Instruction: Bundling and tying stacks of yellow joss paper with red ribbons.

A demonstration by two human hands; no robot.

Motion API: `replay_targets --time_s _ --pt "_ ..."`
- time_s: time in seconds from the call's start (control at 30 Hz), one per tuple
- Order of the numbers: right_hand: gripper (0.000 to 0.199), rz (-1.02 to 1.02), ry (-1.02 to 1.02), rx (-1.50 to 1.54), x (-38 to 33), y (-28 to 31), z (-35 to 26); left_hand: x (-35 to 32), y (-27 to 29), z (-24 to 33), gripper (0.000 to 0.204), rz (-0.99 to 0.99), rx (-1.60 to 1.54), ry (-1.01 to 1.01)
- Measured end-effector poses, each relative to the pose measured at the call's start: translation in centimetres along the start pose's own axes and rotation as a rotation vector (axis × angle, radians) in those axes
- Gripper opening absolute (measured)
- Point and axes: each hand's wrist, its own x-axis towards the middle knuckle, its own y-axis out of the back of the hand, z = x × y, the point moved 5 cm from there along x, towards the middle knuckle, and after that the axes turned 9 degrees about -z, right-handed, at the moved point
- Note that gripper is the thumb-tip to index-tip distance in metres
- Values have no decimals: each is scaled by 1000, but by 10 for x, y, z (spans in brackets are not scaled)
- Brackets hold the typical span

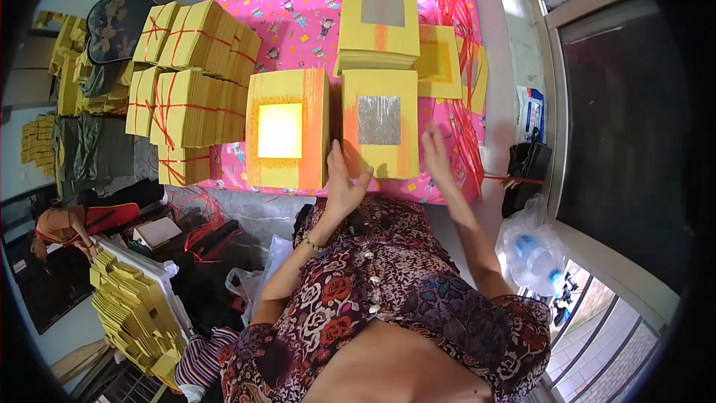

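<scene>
On the pink patterned table cover [298, 7], the silver-foil yellow paper stack [380, 134] lies straight ahead between both hands, the open left hand [344, 179] touching its near left corner, the open, empty right hand [438, 157] just beside its right edge.

Paper stack [379, 133]: matt yellow paper, dull silver foil square
Gold stack [287, 130]: matt paper, shiny gold foil
Table cover [298, 7]: glossy pink plastic
Bundle ties [183, 108]: red plastic string

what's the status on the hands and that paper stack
Left hand and right hand open, flanking the silver-square paper stack. Gold-square stack close on its left. Nothing between.
</scene>
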Motion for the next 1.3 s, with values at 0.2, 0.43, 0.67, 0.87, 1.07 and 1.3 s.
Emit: replay_targets --time_s 0.2,0.43,0.67,0.87,1.07,1.3 --pt "60 -42 -62 3 -58 -47 -18 1 -22 -30 90 7 -64 38" --pt "55 -92 -70 44 -52 -34 -1 2 -23 -32 92 10 -106 19" --pt "56 53 168 -252 33 6 -52 -2 -11 -13 103 33 -26 -21" --pt "41 -21 315 -427 117 9 -74 -2 -7 8 107 -48 159 20" --pt "35 -69 236 -412 119 3 -75 0 -10 7 103 18 220 -72" --pt "36 -97 248 -392 125 0 -64 0 -6 12 101 14 191 -64"
